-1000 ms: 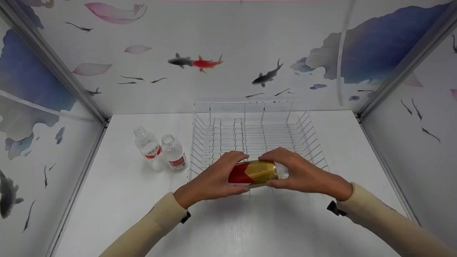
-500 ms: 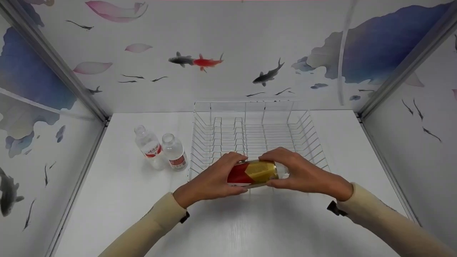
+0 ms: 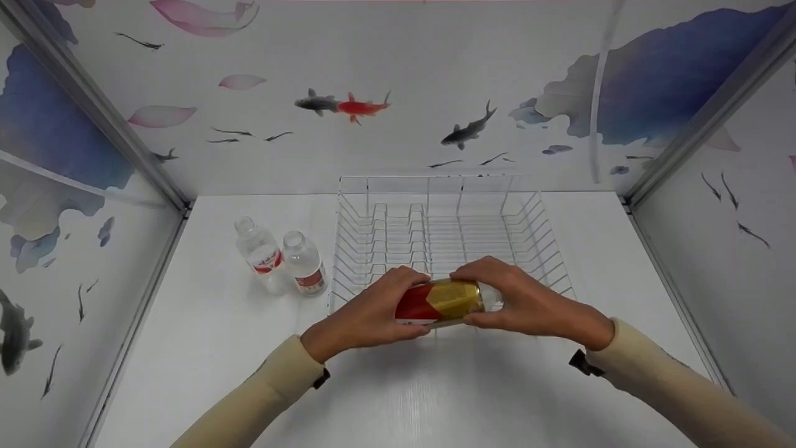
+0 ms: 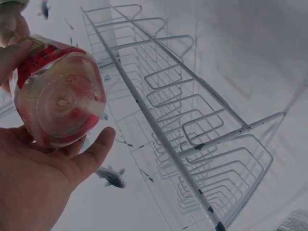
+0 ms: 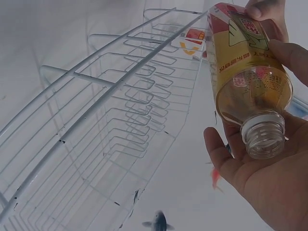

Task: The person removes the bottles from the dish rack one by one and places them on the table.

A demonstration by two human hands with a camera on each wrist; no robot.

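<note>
A clear plastic bottle (image 3: 440,302) with a red and gold label lies sideways between both hands, in front of the wire rack. My left hand (image 3: 372,311) grips its base end, thumb on the near side and fingers on the far side. At the neck end, my right hand (image 3: 535,306) holds it in the same way. The right wrist view shows the bottle's open, capless mouth (image 5: 265,139), with a white ring below it. In the left wrist view its round, ridged base (image 4: 62,102) faces the camera.
A white wire dish rack (image 3: 466,233) stands behind the hands on the white table (image 3: 410,398). Two clear capless bottles, one farther back (image 3: 258,249) and one nearer the rack (image 3: 303,264), stand at its left. Printed walls (image 3: 398,50) enclose the table on three sides.
Both hands and the held bottle stay practically still. The rack, standing bottles and walls shift very slightly upward in the head view.
</note>
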